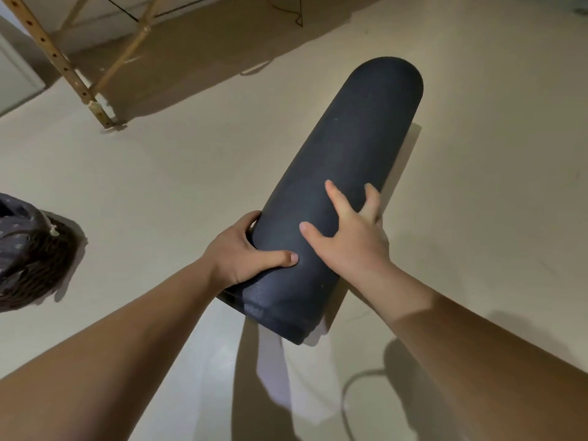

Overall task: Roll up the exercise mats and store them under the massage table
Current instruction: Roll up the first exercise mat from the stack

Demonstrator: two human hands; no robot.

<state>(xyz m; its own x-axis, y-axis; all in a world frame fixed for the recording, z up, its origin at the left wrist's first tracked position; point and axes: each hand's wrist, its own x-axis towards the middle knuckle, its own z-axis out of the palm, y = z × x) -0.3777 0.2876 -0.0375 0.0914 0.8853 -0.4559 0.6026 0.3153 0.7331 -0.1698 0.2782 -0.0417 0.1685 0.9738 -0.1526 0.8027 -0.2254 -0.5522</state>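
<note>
Exercise mat (346, 173), dark, rolled tight, up in both hands over pale floor (159, 173), slanting from near centre toward far right. Holds it with layered near end turned to the camera and rounded far end pointing away; cannot tell whether that far end touches the floor or hangs clear. Grips the left side of the roll, close to the near end, with left hand (241, 253): thumb flat across the top, fingers curled round beneath and mostly hidden. Clasps the top just beyond with right hand (353, 240): thumb and forefinger spread along the dark surface, remaining fingers bent over the right flank. Reaches in from the near edge with both forearms bare. Soft shadow of the roll on the floor just right of it. Far left, well apart from the mat, massage table (60, 62): only pale wooden legs in view, one drilled with a row of holes, braced by slanting struts, foot on the floor. At far centre, thin black cord (299, 14) dangling. At the left edge, dark patterned cloth (19, 243) over something brown and woven, not identifiable. Near right, grey cable (348, 388) curving along the floor beside shadows of the arms
</note>
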